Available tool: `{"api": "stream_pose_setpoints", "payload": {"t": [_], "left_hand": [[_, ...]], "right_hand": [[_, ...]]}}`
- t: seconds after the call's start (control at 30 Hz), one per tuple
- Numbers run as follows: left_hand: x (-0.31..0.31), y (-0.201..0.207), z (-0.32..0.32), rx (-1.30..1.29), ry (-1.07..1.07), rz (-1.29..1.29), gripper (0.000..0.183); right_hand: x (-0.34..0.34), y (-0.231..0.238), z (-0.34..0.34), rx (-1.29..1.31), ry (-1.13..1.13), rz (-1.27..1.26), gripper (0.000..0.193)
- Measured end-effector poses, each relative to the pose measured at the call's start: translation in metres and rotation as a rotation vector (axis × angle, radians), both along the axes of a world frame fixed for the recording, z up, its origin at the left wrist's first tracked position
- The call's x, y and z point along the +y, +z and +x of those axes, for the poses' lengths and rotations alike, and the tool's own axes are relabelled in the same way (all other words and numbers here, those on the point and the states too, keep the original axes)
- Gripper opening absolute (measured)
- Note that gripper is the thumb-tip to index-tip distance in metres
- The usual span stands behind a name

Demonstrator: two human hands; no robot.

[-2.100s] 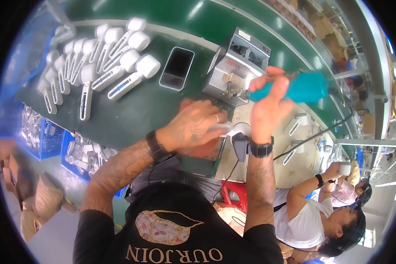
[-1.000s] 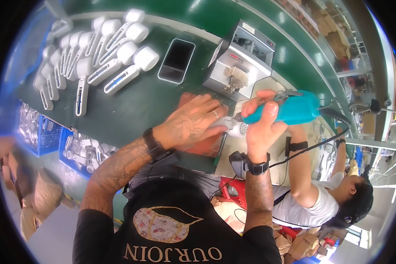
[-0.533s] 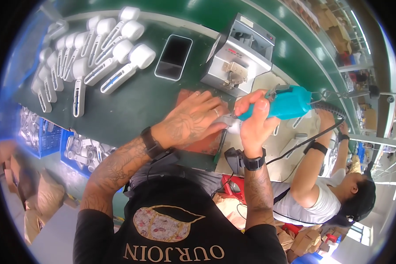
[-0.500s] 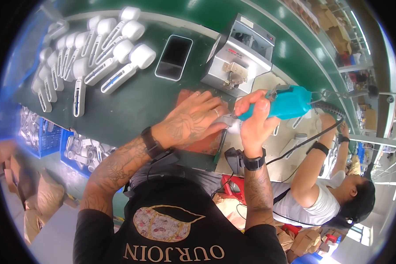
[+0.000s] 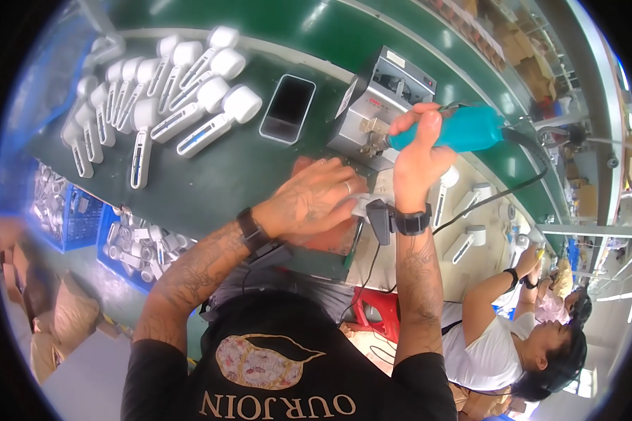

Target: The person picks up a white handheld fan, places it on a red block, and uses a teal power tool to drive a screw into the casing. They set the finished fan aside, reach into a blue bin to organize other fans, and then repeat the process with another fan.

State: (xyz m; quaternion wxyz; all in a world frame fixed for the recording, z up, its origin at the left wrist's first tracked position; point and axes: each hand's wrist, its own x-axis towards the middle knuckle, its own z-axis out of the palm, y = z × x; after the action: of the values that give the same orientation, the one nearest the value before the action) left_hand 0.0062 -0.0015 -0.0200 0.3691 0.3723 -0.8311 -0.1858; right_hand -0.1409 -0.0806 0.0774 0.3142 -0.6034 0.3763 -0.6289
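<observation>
Black T-shirt [image 5: 288, 316] — gold-edged floral print [image 5: 263, 366] — black wristbands [image 5: 413, 222]

I see a teal electric screwdriver [image 5: 470, 130] held nearly level in the right hand [image 5: 423, 158], its tip at the front of a boxy grey metal machine [image 5: 376, 112]; I can't tell if they touch. Nearer, I make out a whitish plastic part [image 5: 361, 204], mostly hidden, gripped by the left hand [image 5: 312, 200].

Head-worn fisheye, facing down
Close over the bench [image 5: 211, 186], taking in its near edge to beyond its far one.
</observation>
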Motion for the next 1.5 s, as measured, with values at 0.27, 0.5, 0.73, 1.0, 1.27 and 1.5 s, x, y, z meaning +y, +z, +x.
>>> {"api": "stream_pose_setpoints", "payload": {"t": [0.27, 0.5, 0.73, 1.0, 1.27, 1.5], "left_hand": [[0.0, 0.012, -0.002, -0.025, 0.007, 0.041, 0.033], [-0.003, 0.012, -0.003, 0.013, -0.003, 0.046, 0.034], [0.0, 0.021, 0.001, -0.101, -0.013, 0.089, 0.036], [0.0, 0.018, -0.002, -0.105, -0.023, 0.084, 0.034], [-0.003, 0.036, 0.003, -0.124, 0.029, 0.039, 0.035], [0.017, 0.013, 0.008, -0.006, -0.157, -0.35, 0.031]], "right_hand": [[0.004, -0.011, -0.004, 0.024, 0.028, 0.061, 0.034], [0.067, -0.001, -0.034, -0.146, 0.133, 0.168, 0.045], [0.086, -0.013, -0.042, -0.101, 0.125, 0.196, 0.055], [0.086, -0.025, -0.04, -0.111, 0.148, 0.169, 0.048], [0.083, -0.036, -0.033, -0.181, 0.186, 0.118, 0.041], [0.105, -0.021, -0.039, -0.269, 0.073, 0.331, 0.042]]}}
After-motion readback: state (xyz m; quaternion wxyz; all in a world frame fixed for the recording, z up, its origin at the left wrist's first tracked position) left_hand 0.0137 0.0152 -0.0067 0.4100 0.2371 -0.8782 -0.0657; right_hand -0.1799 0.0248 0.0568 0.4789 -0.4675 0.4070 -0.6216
